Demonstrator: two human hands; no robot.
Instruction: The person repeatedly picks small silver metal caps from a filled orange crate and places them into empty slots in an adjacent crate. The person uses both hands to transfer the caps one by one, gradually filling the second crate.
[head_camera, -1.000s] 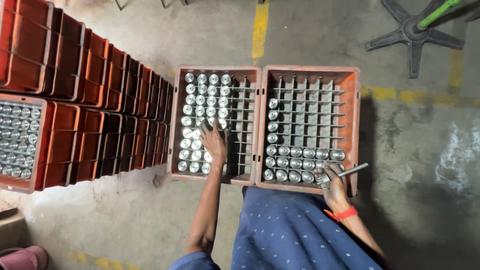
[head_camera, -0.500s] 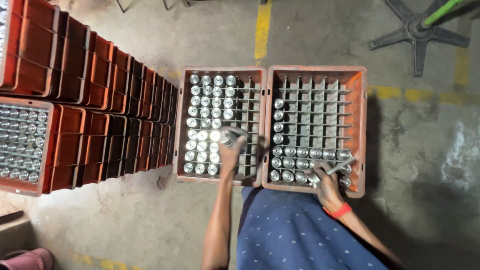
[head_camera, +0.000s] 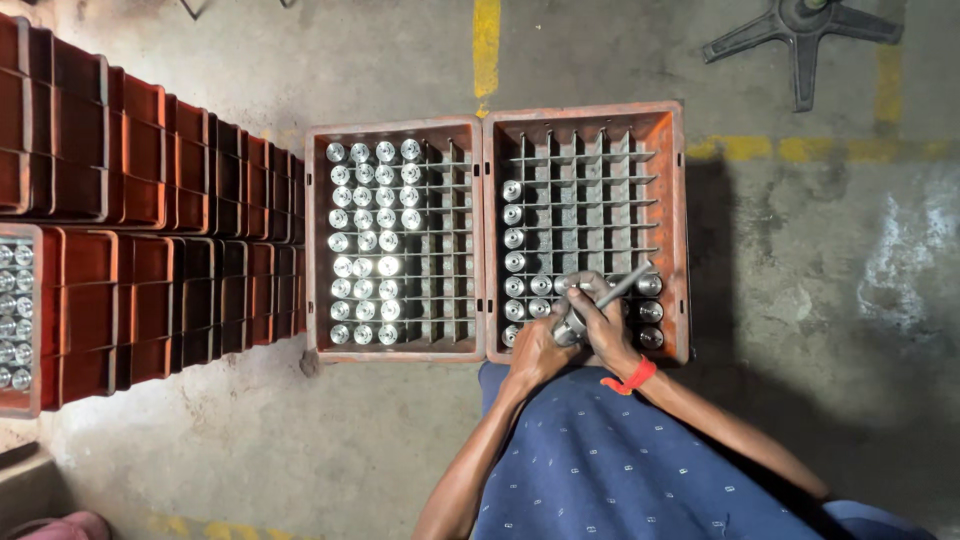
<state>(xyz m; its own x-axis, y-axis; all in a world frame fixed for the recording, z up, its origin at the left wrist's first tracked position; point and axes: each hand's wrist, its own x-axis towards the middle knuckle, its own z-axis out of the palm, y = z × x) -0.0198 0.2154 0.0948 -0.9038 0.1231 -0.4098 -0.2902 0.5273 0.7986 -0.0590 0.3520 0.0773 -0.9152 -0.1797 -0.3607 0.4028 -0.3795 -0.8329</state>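
Observation:
Two orange gridded crates stand side by side on the floor below me. The left crate (head_camera: 320, 240) holds several shiny metal cylinders (head_camera: 365, 240) in its left columns. The right crate (head_camera: 680, 200) has cylinders down its left column and along its near rows. Over the right crate's near rows, my left hand (head_camera: 535, 350) holds one metal cylinder (head_camera: 570, 327). My right hand (head_camera: 608, 325), with a red band at the wrist, grips a thin metal rod (head_camera: 625, 287) whose lower end meets that cylinder.
Stacks of orange crates (head_camera: 150, 220) fill the left side; one at the far left (head_camera: 15, 310) is full of cylinders. A black star-shaped chair base (head_camera: 800, 35) lies at the top right. Yellow lines (head_camera: 486, 40) mark the concrete floor. My blue-clad lap (head_camera: 600, 470) is below.
My left hand lifted a cylinder out of the left crate and carried it right, over the right crate. My right hand brought the rod to it.

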